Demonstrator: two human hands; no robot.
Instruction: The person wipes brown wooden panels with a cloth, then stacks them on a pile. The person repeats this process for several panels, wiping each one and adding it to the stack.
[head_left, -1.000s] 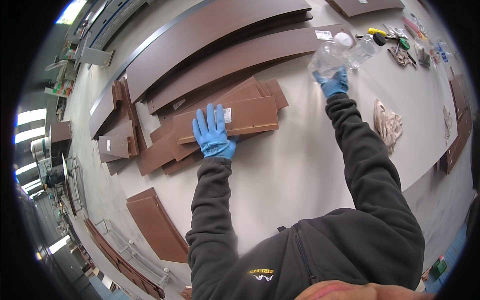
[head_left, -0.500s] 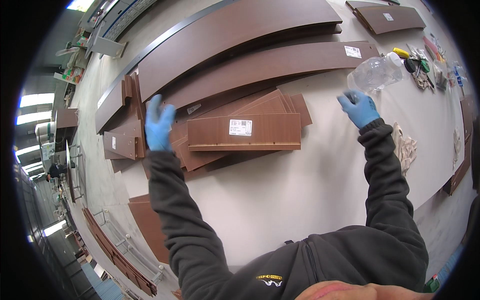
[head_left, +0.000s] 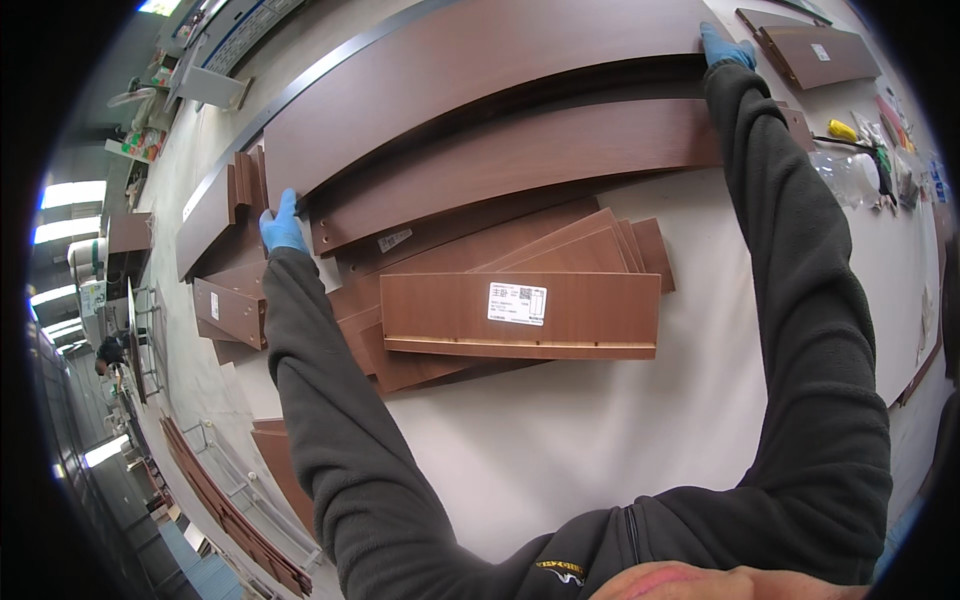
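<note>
A long, wide brown board point(head_left: 480, 85) lies across the far side, raised at its near edge above a dark gap. My left hand point(head_left: 284, 230), in a blue glove, grips its near left corner with the thumb up along the end; the other fingers are mostly hidden. At the far right, my right hand point(head_left: 727, 50), also gloved in blue, holds the opposite end. A narrower long board point(head_left: 520, 155) lies nearer to me. Closer still, a short board with a white label point(head_left: 430, 312) tops a fanned stack of brown panels point(head_left: 650, 245).
Labelled short boards point(head_left: 222, 310) sit at the left. A clear plastic jar point(head_left: 845, 178), a yellow-handled tool point(head_left: 842, 130) and small tools lie at the right, with stacked brown panels point(head_left: 820, 55) behind. White table surface point(head_left: 580, 440) shows in front of me.
Both hands have reached away from me and spread apart, from above the table to the wide board's ends, and taken hold of it. My view has shifted slightly.
</note>
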